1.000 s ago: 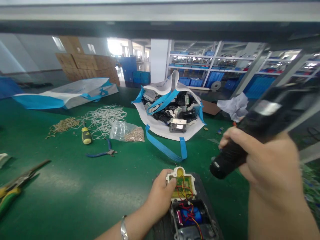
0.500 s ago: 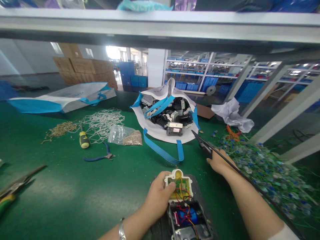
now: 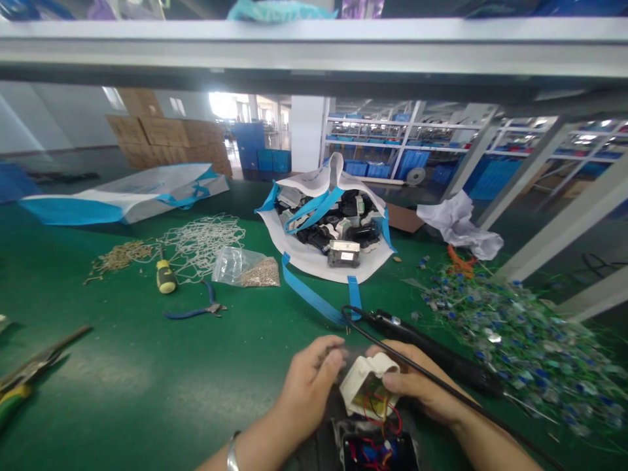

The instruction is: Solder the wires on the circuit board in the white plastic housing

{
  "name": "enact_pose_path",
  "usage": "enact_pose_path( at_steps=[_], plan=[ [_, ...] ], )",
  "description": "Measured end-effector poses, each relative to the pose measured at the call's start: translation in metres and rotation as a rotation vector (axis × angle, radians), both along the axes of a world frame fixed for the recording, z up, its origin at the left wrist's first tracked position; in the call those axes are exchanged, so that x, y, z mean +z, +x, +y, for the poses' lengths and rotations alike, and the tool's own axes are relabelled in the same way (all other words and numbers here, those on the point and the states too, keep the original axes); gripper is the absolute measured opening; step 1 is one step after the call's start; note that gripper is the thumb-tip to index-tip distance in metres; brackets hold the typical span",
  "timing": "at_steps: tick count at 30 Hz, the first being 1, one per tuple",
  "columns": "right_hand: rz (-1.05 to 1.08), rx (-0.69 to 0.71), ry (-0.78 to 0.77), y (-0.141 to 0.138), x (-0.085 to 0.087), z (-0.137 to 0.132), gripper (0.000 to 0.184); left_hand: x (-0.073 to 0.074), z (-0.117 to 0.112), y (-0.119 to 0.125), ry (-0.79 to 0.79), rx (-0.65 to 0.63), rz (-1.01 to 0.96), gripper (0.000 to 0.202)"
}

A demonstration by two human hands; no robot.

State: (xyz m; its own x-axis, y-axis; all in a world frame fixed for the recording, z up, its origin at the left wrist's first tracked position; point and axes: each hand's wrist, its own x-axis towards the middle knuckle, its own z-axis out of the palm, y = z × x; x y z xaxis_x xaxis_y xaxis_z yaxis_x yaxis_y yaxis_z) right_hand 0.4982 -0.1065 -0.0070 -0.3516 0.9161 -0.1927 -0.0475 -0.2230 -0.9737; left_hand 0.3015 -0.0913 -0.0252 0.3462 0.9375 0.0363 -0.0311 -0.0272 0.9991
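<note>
Both hands meet at the bottom centre over a small white plastic housing (image 3: 364,386) with a circuit board and red wires. My left hand (image 3: 308,387) grips its left side and my right hand (image 3: 422,386) pinches its right side, lifting it tilted off a black casing (image 3: 377,450) that holds a blue battery. A black powered screwdriver (image 3: 432,353) with its cable lies on the green mat just beyond my right hand.
A white and blue bag (image 3: 328,229) full of black devices sits behind. To the left are blue pliers (image 3: 196,309), a yellow screwdriver (image 3: 165,277), a bag of screws (image 3: 248,267) and white netting (image 3: 203,237). Cut wire scraps (image 3: 510,327) pile up at right.
My right hand lowered the black screwdriver, laid it on the mat, and came over to grasp the white housing. The housing now tilts up off the black casing.
</note>
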Motion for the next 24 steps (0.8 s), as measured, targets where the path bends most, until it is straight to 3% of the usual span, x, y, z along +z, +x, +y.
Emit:
enact_pose_path(
  at_steps=[3, 6, 8, 14, 19, 24],
  plan=[
    [0.115, 0.044, -0.076, 0.011, -0.005, 0.004, 0.037, -0.002, 0.015, -0.01, 0.147, 0.177, 0.301, 0.022],
    [0.138, 0.05, -0.082, 0.017, -0.011, 0.006, 0.039, -0.002, 0.027, -0.014, 0.335, 0.145, 0.592, 0.021],
    [0.154, 0.066, -0.09, 0.018, -0.014, 0.007, 0.04, 0.0, 0.032, -0.01, 0.374, 0.088, 0.71, 0.022],
    [0.185, 0.081, -0.102, 0.019, -0.016, 0.008, 0.038, 0.006, 0.054, 0.027, 0.44, -0.042, 0.913, 0.013],
    [0.189, 0.076, -0.094, 0.019, -0.014, 0.008, 0.038, -0.001, 0.07, 0.048, 0.416, -0.02, 1.048, 0.011],
    [0.203, 0.075, -0.052, 0.019, -0.01, 0.004, 0.035, -0.001, 0.07, 0.054, 0.389, 0.008, 1.095, 0.013]
  ],
)
